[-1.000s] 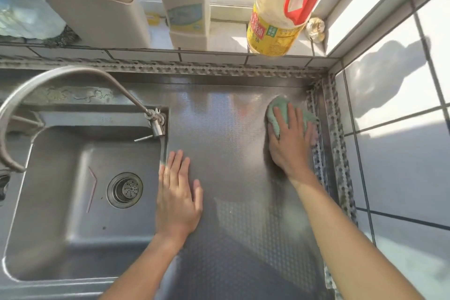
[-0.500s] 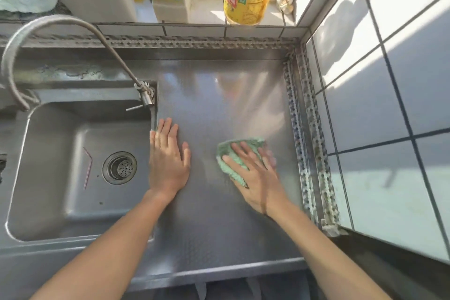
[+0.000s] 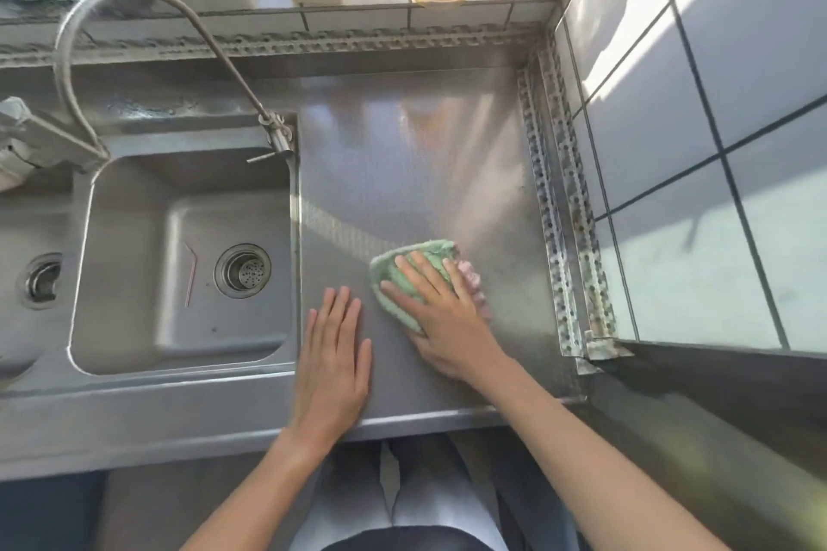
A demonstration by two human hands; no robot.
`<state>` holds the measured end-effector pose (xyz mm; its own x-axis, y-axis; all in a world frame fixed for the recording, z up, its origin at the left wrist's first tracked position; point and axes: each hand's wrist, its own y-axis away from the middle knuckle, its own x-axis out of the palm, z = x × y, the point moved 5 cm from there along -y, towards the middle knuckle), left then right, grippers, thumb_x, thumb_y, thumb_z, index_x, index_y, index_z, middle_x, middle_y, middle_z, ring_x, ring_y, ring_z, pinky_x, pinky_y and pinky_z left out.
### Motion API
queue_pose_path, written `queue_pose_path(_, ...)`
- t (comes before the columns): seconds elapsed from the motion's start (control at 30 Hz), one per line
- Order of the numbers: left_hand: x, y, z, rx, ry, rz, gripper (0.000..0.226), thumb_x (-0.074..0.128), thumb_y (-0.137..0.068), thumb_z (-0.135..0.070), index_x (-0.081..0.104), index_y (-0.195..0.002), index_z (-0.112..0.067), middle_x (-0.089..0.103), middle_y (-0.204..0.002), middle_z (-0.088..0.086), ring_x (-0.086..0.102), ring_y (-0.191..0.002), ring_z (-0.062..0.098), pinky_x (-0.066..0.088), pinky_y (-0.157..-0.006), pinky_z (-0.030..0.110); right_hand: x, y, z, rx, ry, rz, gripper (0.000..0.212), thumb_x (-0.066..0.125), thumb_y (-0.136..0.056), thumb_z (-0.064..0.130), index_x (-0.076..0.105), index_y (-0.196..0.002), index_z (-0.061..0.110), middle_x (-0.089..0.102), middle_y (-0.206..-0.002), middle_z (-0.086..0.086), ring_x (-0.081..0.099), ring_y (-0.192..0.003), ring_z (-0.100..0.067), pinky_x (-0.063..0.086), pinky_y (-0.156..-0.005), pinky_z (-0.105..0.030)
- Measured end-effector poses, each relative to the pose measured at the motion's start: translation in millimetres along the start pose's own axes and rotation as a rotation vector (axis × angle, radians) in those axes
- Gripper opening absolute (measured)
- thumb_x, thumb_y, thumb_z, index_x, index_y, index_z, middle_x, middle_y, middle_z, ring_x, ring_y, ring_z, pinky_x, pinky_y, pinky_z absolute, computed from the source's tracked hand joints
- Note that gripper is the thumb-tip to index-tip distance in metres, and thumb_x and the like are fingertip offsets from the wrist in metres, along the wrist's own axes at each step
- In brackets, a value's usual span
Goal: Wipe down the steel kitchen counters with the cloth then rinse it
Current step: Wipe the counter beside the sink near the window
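Head view: the green cloth [image 3: 405,277] lies bunched on the steel desk [image 3: 416,157], toward the near half of the surface and right of the sink [image 3: 179,264]. The right hand [image 3: 441,318] lies on top of it with fingers spread fairly straight, pressing it flat to the metal; a pinkish part shows at the cloth's right edge, though blur there makes it hard to say whether it is a second layer or a fold. The left hand [image 3: 333,365] rests flat and wide on the bare steel just beside the cloth, holding nothing and apart from it.

As a judgement, the cloth will handle as soft, light and limp, probably damp, so it slides easily on the smooth steel and bunches under uneven pressure. A flat palm over its middle suits wiping; for carrying it to the tap [image 3: 277,139] to rinse, gathering it in a loose fist from the centre would keep the edges from trailing
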<state>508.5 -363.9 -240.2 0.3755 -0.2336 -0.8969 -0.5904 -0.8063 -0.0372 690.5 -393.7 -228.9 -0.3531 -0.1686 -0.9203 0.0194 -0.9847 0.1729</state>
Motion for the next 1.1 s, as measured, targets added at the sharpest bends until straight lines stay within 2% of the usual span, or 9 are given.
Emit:
queue_pose_path(0.1, 2.6, 0.0, -0.6, 0.009, -0.047, -0.022, 0.058, 0.049, -0.104, -0.022, 0.039, -0.158, -0.003, 0.028, -0.172, 0.012, 0.018, -0.163, 0.028, 0.019, -0.132, 0.052, -0.4, 60.9, -36.5, 0.003, 0.076, 0.071, 0.064, 0.047, -0.100, 0.040, 0.025, -0.160, 0.040, 0.013, -0.172, 0.005, 0.003, -0.160, -0.017, 0.005, -0.127, -0.053)
queue_pose_path(0.2, 5.3, 0.5, 1.4, 0.008, -0.055, -0.019, 0.059, 0.048, -0.105, -0.025, 0.037, -0.160, -0.005, 0.026, -0.173, 0.010, 0.015, -0.163, 0.026, 0.018, -0.132, 0.052, -21.1, 67.6, -84.4, 0.284, 0.064, 0.024, 0.056, 0.030, -0.108, 0.046, 0.014, -0.161, 0.043, 0.005, -0.173, 0.007, -0.011, -0.158, -0.011, -0.004, -0.128, -0.050)
queue_pose_path(0.33, 7.1, -0.3, 1.2, 0.005, -0.059, -0.019, 0.060, 0.046, -0.106, -0.028, 0.034, -0.161, -0.008, 0.024, -0.174, 0.008, 0.013, -0.164, 0.024, 0.015, -0.133, 0.049, -35.0, 0.7, -85.8, 0.559, -0.026, -0.084, 0.057, 0.022, -0.109, 0.050, 0.010, -0.162, 0.036, -0.009, -0.172, -0.001, -0.016, -0.158, -0.023, -0.018, -0.123, -0.053)
queue_pose_path(0.47, 5.9, 0.9, 1.6, -0.002, -0.062, -0.025, 0.059, 0.047, -0.106, -0.027, 0.036, -0.160, -0.007, 0.027, -0.172, 0.010, 0.016, -0.163, 0.025, 0.017, -0.132, 0.050, -14.0, -37.5, -21.3, 0.363, -0.008, -0.046, 0.056, 0.032, -0.108, 0.046, 0.020, -0.162, 0.036, 0.000, -0.174, -0.001, -0.009, -0.160, -0.022, -0.015, -0.125, -0.053)
queue_pose_path(0.6, -0.7, 0.0, -3.3, 0.009, -0.034, -0.006, 0.057, 0.047, -0.107, -0.024, 0.039, -0.158, -0.003, 0.030, -0.171, 0.014, 0.020, -0.162, 0.029, 0.020, -0.131, 0.053, 13.6, 33.1, 22.6, 0.037, 0.008, 0.040, 0.060, 0.048, -0.104, 0.036, 0.028, -0.161, 0.035, 0.008, -0.173, 0.001, -0.001, -0.160, -0.021, 0.001, -0.127, -0.055)
queue_pose_path(0.7, -7.4, 3.6, -4.7, -0.036, 0.054, 0.042, 0.055, 0.047, -0.109, -0.024, 0.037, -0.159, -0.004, 0.029, -0.172, 0.011, 0.016, -0.163, 0.024, 0.016, -0.133, 0.047, 15.0, 98.1, -3.9, -0.058, 0.061, 0.118, 0.064, 0.047, -0.102, 0.039, 0.024, -0.162, 0.037, 0.008, -0.173, 0.005, 0.001, -0.160, -0.018, 0.008, -0.127, -0.052)
queue_pose_path(0.8, -18.3, 27.9, -6.2, -0.027, 0.123, 0.049, 0.052, 0.055, -0.105, -0.016, 0.045, -0.155, -0.003, 0.041, -0.166, 0.010, 0.025, -0.160, 0.024, 0.021, -0.132, 0.047, -4.3, 120.8, -49.0, 0.168, 0.030, 0.088, 0.058, 0.028, -0.103, 0.053, 0.024, -0.160, 0.042, 0.010, -0.173, 0.007, -0.004, -0.159, -0.013, 0.007, -0.127, -0.056)
queue_pose_path(0.97, -35.3, 107.1, 7.5, -0.005, 0.150, 0.005, 0.048, 0.063, -0.101, -0.009, 0.055, -0.148, -0.004, 0.051, -0.159, 0.008, 0.037, -0.155, 0.023, 0.035, -0.126, 0.049, -4.1, 60.1, -30.0, 0.619, -0.043, -0.052, 0.057, 0.031, -0.108, 0.051, 0.023, -0.162, 0.035, 0.002, -0.174, 0.000, -0.008, -0.159, -0.020, -0.011, -0.126, -0.053)
queue_pose_path(1.1, -44.2, 156.0, 36.2, -0.030, 0.106, -0.034, 0.049, 0.059, -0.100, -0.010, 0.054, -0.148, -0.006, 0.049, -0.160, 0.007, 0.037, -0.156, 0.022, 0.035, -0.126, 0.045, 22.8, 14.8, 62.0, 0.415, 0.015, -0.037, 0.057, 0.028, -0.108, 0.051, 0.018, -0.163, 0.037, -0.001, -0.174, 0.000, -0.011, -0.159, -0.022, -0.016, -0.124, -0.049)
